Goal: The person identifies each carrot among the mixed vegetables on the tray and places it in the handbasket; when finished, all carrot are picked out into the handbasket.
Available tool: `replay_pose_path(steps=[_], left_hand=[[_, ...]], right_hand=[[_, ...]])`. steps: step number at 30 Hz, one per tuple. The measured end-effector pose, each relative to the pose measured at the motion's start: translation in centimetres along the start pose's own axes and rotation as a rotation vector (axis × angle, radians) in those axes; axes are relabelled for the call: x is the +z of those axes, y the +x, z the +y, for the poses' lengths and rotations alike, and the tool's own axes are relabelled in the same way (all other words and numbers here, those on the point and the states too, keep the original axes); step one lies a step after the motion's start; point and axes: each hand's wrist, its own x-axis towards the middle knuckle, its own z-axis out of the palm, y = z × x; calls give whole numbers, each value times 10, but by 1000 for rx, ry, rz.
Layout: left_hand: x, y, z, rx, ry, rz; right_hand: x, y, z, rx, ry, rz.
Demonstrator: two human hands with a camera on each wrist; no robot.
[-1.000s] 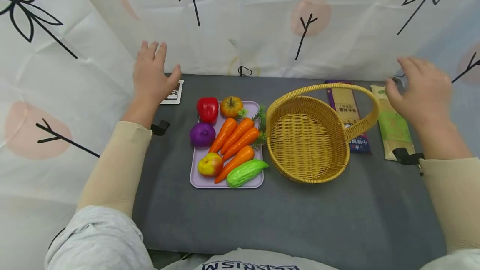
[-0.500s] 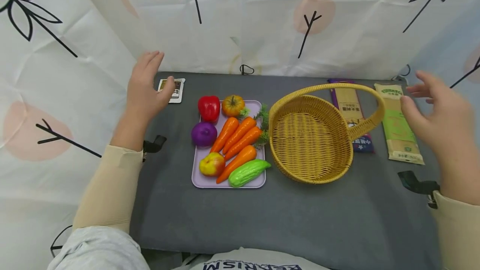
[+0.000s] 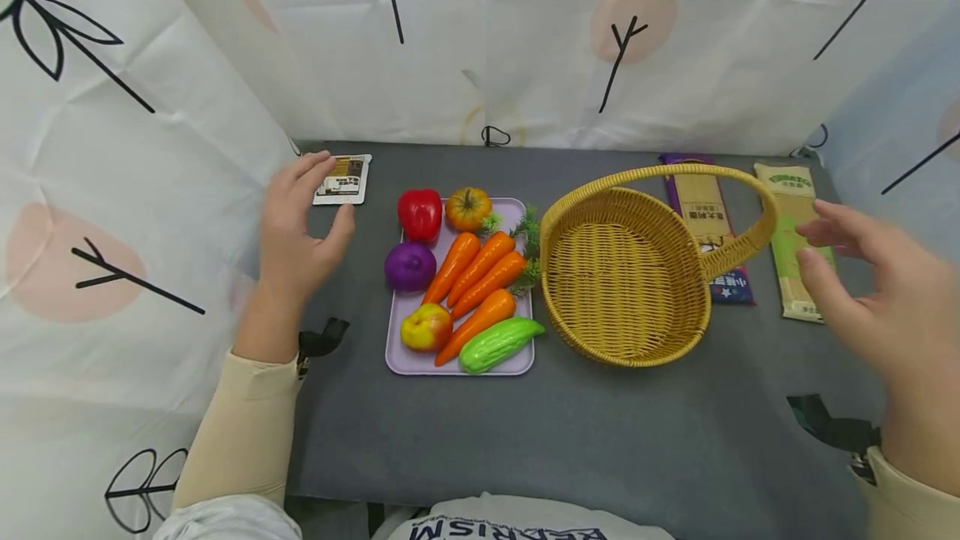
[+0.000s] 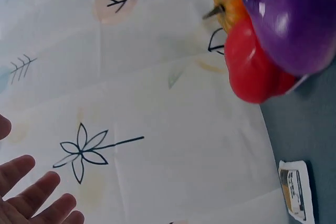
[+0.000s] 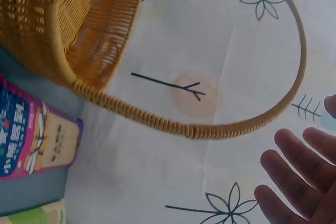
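The left hand (image 3: 300,232) hovers with spread, relaxed fingers left of a lilac tray (image 3: 459,371), holding nothing. On the tray lie several orange carrots (image 3: 487,267), a green vegetable (image 3: 498,346), a red-yellow fruit (image 3: 426,327), a small pumpkin (image 3: 468,209), a red pepper (image 3: 420,216) and a purple onion (image 3: 410,267). To the right stands an empty wicker basket (image 3: 626,298), its handle (image 3: 738,248) raised. The right hand (image 3: 881,290), also empty with fingers loosely extended, is over the right side, near a green packet (image 3: 797,232). Fingertips (image 5: 286,171) show in the right wrist view.
Behind the basket handle lies a purple and beige packet (image 3: 705,215). A small white packet (image 3: 345,179) sits at the back left, also visible in the left wrist view (image 4: 296,190). Patterned white cloth (image 3: 540,48) hangs along the grey table's (image 3: 600,440) back and left.
Both hands have come lower and nearer to the body, the right one also moving outward. The tray and basket have stayed where they were on the table.
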Motion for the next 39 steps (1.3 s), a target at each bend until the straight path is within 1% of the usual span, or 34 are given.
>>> replay_pose_path(steps=[3,5,7,10,13,16,18,20,23,26,29,33,36,39], left_hand=[[-1,-11,9,-19,-19,0],[-1,-20,13,-38,-28,4],[-1,-30,16,-57,-48,11],[2,-46,19,-76,-74,6],[3,-61,21,-83,-95,-35],[3,-72,26,-91,-104,-90],[3,-79,29,-99,-103,-115],[2,-86,33,-104,-109,-121],[2,-96,37,-102,-118,-112],[2,-104,39,-97,-128,-107],[2,-112,39,-100,-121,-120],[2,-123,39,-123,-119,-131],[2,-130,40,-155,-137,-124],[5,-139,44,-203,-166,-127]], right_hand=[[1,-9,-7,-27,56,3],[1,-14,-12,-62,91,4],[2,-18,-16,-98,110,2],[4,-24,-24,-128,121,-10],[7,-29,-32,-124,140,-31],[10,-35,-38,-119,179,-32],[12,-37,-42,-119,213,-26],[14,-38,-46,-128,245,-26],[18,-37,-51,-144,285,-44],[22,-37,-56,-163,352,-56],[31,-36,-62,-182,443,-55],[48,-34,-70,-222,537,-53],[62,-33,-75,-236,587,-72],[76,-37,-78,-227,645,-96]])
